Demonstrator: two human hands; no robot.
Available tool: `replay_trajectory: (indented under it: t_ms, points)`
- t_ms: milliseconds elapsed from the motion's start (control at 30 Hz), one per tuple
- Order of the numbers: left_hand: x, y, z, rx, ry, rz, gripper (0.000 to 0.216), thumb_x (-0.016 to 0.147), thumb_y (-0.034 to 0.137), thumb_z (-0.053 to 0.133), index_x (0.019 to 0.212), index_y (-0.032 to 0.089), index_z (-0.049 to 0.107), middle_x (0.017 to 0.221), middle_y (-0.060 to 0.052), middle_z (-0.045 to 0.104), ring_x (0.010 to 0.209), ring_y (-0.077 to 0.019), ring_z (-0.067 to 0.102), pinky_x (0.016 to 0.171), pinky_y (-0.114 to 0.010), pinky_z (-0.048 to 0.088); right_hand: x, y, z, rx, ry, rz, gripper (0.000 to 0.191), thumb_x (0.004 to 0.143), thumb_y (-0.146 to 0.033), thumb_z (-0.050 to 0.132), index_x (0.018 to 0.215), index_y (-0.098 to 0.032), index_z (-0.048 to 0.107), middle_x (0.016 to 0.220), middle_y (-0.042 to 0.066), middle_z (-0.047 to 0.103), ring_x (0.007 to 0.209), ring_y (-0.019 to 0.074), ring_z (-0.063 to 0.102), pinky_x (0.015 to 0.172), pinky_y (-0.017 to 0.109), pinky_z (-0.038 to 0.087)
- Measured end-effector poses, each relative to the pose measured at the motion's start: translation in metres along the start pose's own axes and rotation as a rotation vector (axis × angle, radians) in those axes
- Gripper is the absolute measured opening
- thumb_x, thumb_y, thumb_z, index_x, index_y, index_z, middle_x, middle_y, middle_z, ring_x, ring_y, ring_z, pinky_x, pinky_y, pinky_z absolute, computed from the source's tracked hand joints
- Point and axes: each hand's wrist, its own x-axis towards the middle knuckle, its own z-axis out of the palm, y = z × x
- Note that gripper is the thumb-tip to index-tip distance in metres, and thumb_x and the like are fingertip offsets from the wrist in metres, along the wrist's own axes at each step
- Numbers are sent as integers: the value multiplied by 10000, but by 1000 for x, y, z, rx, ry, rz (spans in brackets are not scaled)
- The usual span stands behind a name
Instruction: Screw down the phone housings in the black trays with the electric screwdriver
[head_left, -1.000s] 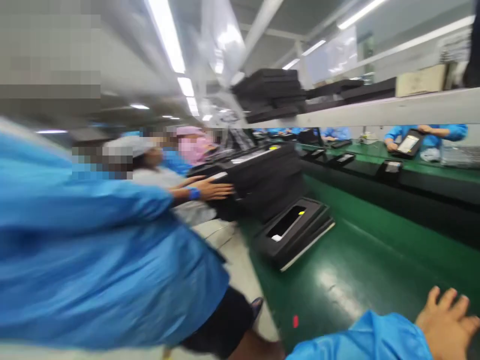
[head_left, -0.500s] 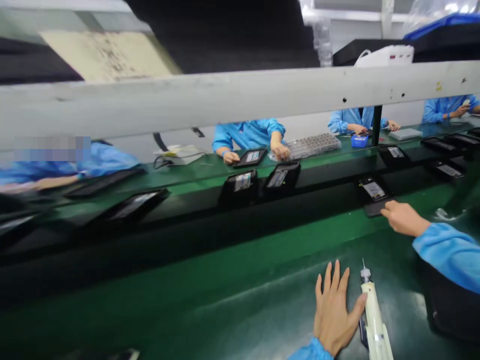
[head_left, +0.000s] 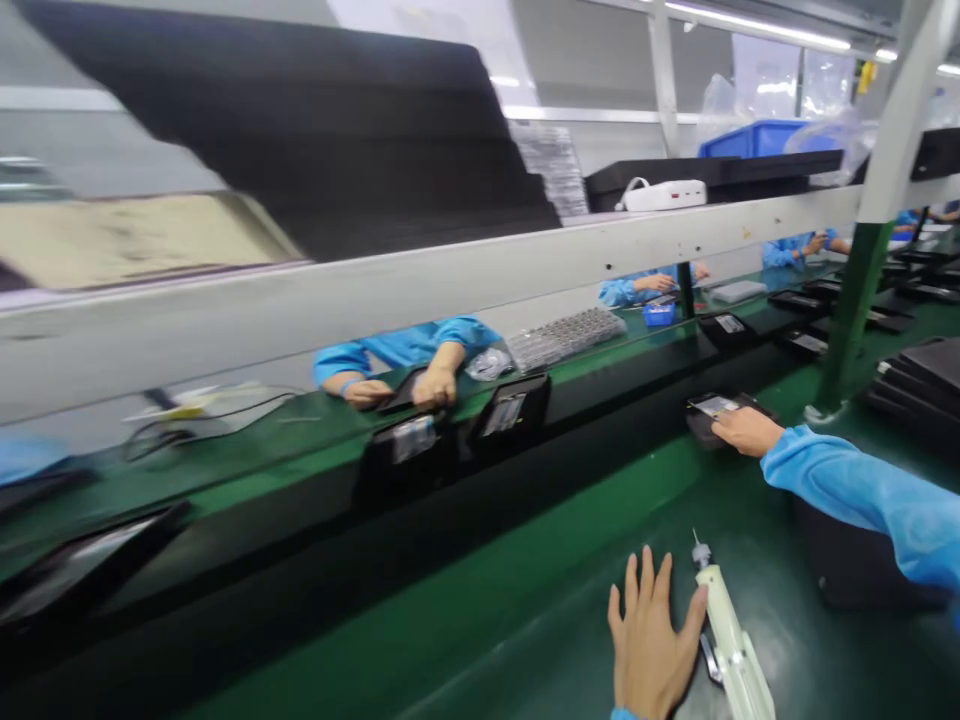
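Your right sleeve [head_left: 862,490]: plain bright blue; the scrap of left cuff [head_left: 624,714] you show matches. Electric screwdriver [head_left: 731,640] beside your left hand [head_left: 651,640]: pale cream body, grey nose. Tray [head_left: 703,432] at your right hand [head_left: 742,430]: black, with a light grey panel in it. Your worktop [head_left: 517,670]: deep green. Conveyor belt [head_left: 300,570] ahead of you: black. Above you, shelf beam [head_left: 450,262] off-white; stack [head_left: 360,130] black; box [head_left: 135,240] cream with darker smudges; power strip [head_left: 666,196] white; bin [head_left: 757,138] blue. Post [head_left: 859,290] to your right: white above, green below. Clear tray [head_left: 566,337] opposite you: gridded.
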Motion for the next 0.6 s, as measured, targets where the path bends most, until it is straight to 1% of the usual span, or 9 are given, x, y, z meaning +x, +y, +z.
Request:
replay_trajectory:
  t_ms: [67, 133, 200, 300, 367, 433, 500, 533, 600]
  points:
    - [1, 1, 1, 34, 20, 4, 636, 920, 545, 357, 1422, 164, 442, 1566, -113, 264, 1472, -300, 166, 1184, -553, 148, -33, 3, -10, 28, -6, 61, 243, 1001, -259, 504, 1182, -108, 562, 1145, 85, 565, 950, 174, 586, 827, 365, 514]
    - [3, 2, 2, 52, 35, 10, 627, 922, 533, 359, 1415, 157, 449, 1561, -127, 280, 1468, -307, 179, 1178, -559, 153, -75, 4, -17, 46, -18, 100, 249, 1008, -198, 452, 1210, -94, 556, 1126, 100, 570, 934, 164, 575, 817, 336, 490]
    - [4, 3, 4, 52, 41, 29, 624, 920, 535, 357, 1406, 159, 461, 1556, -132, 293, 1467, -309, 182, 1176, -562, 154, -124, 1, -19, 8, -13, 71, 305, 987, -120, 412, 1258, -90, 549, 1063, 120, 590, 917, 183, 568, 781, 322, 474]
    - [4, 1, 7, 39, 52, 55, 639, 918, 550, 339, 1397, 149, 470, 1549, -146, 307, 1468, -312, 175, 1175, -566, 155, -194, -14, -8, -103, 10, 3, 412, 959, -73, 359, 1344, -88, 505, 969, 141, 607, 867, 228, 574, 691, 329, 465]
    - [4, -1, 10, 27, 59, 53, 658, 914, 563, 321, 1392, 138, 476, 1547, -153, 307, 1468, -319, 167, 1173, -575, 150, -229, -27, 3, -89, -11, 30, 409, 958, -157, 446, 1356, -82, 499, 970, 148, 607, 842, 244, 582, 656, 329, 465]
    - [6, -4, 11, -5, 57, 51, 675, 910, 576, 309, 1386, 131, 482, 1548, -152, 306, 1471, -325, 151, 1175, -584, 135, -249, -38, 11, 34, -44, 100, 478, 917, -368, 601, 1302, -88, 555, 971, 140, 609, 837, 252, 588, 660, 330, 472]
    - [8, -6, 10, -74, 63, 49, 682, 912, 575, 287, 1379, 121, 487, 1547, -151, 307, 1469, -324, 159, 1179, -582, 128, -255, -43, 13, 184, -25, 190, 576, 854, -566, 646, 1210, -114, 626, 971, 122, 612, 857, 250, 590, 710, 334, 478]
    - [8, -6, 9, -120, 74, 47, 682, 913, 569, 277, 1374, 112, 488, 1546, -154, 308, 1466, -320, 172, 1183, -575, 127, -253, -44, 13, 235, 13, 247, 567, 861, -606, 617, 1170, -132, 649, 990, 117, 614, 889, 248, 588, 755, 339, 477]
    - [8, -5, 4, -233, 121, 38, 682, 912, 561, 276, 1360, 95, 493, 1543, -160, 314, 1460, -302, 204, 1190, -534, 160, -242, -41, 14, 256, 99, 386, 509, 912, -591, 553, 1140, -148, 659, 1108, 134, 600, 1019, 265, 560, 866, 374, 457]
